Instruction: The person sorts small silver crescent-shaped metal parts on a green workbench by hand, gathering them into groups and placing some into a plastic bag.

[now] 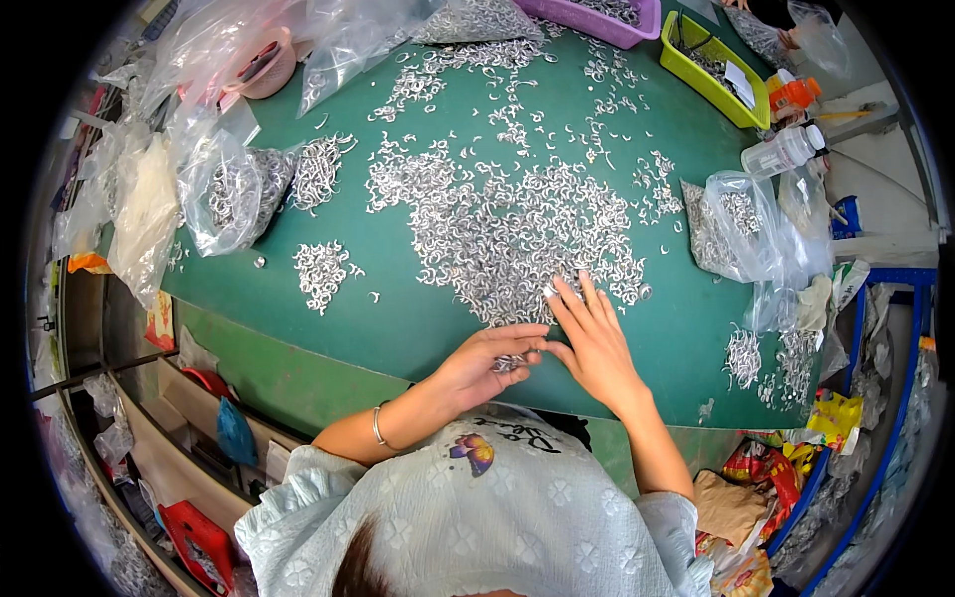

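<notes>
A wide heap of small silvery curved metal pieces (pixel 517 229) covers the middle of the green tabletop. At the heap's near edge, my left hand (pixel 482 363) is cupped palm up, fingers curled around several of the metal pieces (pixel 510 363). My right hand (pixel 597 343) lies palm down over the heap's near right side, fingers stretched out and touching pieces. Its thumb is close to the left fingertips; whether they touch, I cannot tell. Something whitish shows at one right fingertip. What lies beneath the right palm is hidden.
Smaller piles (pixel 320 277) sit at the left and near right. Filled plastic bags (pixel 234 199) stand left, and another bag (pixel 726 224) right. At the back are a purple basket (pixel 607 22), a yellow-green basket (pixel 714 75) and a pink basket (pixel 269 70). A clear bottle (pixel 781 151) lies right.
</notes>
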### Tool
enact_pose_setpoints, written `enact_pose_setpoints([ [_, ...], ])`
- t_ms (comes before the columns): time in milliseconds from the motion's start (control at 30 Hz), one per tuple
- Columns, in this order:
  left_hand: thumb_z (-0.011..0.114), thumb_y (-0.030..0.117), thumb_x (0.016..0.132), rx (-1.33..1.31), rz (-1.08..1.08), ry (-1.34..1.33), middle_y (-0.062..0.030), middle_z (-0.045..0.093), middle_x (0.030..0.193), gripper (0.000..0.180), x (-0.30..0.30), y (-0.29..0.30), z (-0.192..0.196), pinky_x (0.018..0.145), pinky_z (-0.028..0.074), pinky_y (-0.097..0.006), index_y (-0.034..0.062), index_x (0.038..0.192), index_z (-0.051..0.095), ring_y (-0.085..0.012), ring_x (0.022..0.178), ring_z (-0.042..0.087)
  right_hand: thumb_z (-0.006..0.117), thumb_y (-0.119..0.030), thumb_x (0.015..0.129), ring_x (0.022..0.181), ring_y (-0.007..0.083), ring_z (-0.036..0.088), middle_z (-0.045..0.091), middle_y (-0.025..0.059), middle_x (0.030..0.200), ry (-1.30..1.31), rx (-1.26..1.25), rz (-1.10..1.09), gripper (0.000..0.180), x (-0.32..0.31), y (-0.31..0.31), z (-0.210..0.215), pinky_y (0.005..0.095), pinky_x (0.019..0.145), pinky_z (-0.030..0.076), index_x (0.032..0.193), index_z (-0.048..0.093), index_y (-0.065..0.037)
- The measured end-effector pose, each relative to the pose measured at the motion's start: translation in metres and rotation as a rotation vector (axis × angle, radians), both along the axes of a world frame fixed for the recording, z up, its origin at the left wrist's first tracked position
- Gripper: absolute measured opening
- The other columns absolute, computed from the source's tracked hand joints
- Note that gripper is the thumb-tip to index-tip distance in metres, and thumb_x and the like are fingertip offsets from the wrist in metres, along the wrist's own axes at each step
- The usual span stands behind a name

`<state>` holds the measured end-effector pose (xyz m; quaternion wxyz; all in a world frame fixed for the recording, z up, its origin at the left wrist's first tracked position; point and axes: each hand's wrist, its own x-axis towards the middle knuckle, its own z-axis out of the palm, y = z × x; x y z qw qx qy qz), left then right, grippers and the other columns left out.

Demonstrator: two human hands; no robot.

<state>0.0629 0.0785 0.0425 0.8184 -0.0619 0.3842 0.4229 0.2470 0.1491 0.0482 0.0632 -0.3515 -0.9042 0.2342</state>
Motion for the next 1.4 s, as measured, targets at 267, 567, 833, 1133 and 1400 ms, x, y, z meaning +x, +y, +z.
enact_pose_setpoints([
  [267, 0.052, 0.008, 0.096, 0.037, 0.026, -0.105, -0.0039, 0.057, 0.084, 0.020, -0.005, -0.010, -0.016, 0.049, 0.034, -0.021, -0.0001, 0.113, 0.059, -0.0074, 0.062, 0.043, 0.071, -0.011, 0.080, 0.099, 0.0293, 0.054, 0.062, 0.0114, 0.103, 0.415, 0.029, -0.390, 0.021, 0.018, 0.025, -0.016, 0.0437, 0.094, 0.037, 0.098, 0.066, -0.003],
  [567, 0.050, 0.019, 0.099, 0.143, -0.080, -0.111, 0.0037, 0.036, 0.058, 0.021, -0.001, -0.007, -0.012, 0.043, 0.026, -0.021, 0.0021, 0.108, 0.059, -0.0062, 0.051, 0.032, 0.070, -0.012, 0.078, 0.098, 0.0263, 0.051, 0.057, 0.0072, 0.105, 0.071, 0.400, -0.321, 0.028, -0.016, 0.053, -0.024, 0.0399, 0.084, 0.037, 0.103, 0.062, -0.004],
  [833, 0.049, 0.019, 0.100, 0.090, -0.062, -0.113, 0.0053, 0.032, 0.058, 0.022, 0.005, -0.006, -0.013, 0.043, 0.023, -0.021, 0.0009, 0.109, 0.058, -0.0055, 0.050, 0.028, 0.068, -0.008, 0.080, 0.091, 0.0256, 0.053, 0.060, 0.0070, 0.091, 0.139, 0.386, -0.287, 0.022, -0.020, 0.059, -0.033, 0.0393, 0.081, 0.039, 0.101, 0.064, -0.004],
  [1133, 0.048, 0.016, 0.100, 0.083, -0.019, -0.138, 0.0047, 0.034, 0.062, 0.025, 0.004, -0.007, -0.021, 0.044, 0.024, -0.020, -0.0014, 0.116, 0.055, -0.0054, 0.053, 0.029, 0.067, -0.002, 0.078, 0.089, 0.0260, 0.055, 0.063, 0.0081, 0.092, 0.289, 0.283, -0.315, 0.021, -0.028, 0.057, -0.020, 0.0378, 0.081, 0.039, 0.098, 0.064, -0.005],
  [1400, 0.045, 0.014, 0.100, 0.098, -0.006, -0.117, 0.0025, 0.040, 0.069, 0.030, 0.002, -0.003, -0.015, 0.046, 0.027, -0.019, -0.0034, 0.124, 0.052, -0.0060, 0.057, 0.033, 0.062, 0.005, 0.082, 0.076, 0.0241, 0.057, 0.063, 0.0093, 0.084, 0.443, 0.223, -0.376, 0.026, -0.020, 0.059, -0.018, 0.0347, 0.073, 0.048, 0.108, 0.063, 0.000],
])
